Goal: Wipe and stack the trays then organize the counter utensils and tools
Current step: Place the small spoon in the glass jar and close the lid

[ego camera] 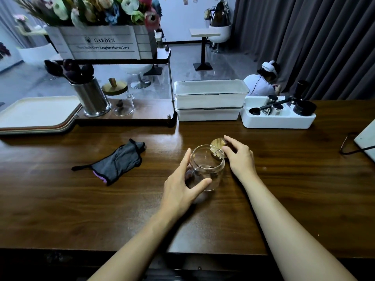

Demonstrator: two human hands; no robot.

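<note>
The left hand (180, 189) is bare, with long slim fingers; behind its wrist the left forearm (142, 236) is bare as well, uncovered down to the view's lower edge; the right hand (239, 157) is bare too; behind it the right forearm (284, 220) runs equally uncovered to the bottom edge.

Dim, cool indoor light; a pale glare streaks the dark brown wooden counter (294, 189) near centre. Wide-angle distortion bends the edges, and the background reads soft.
</note>
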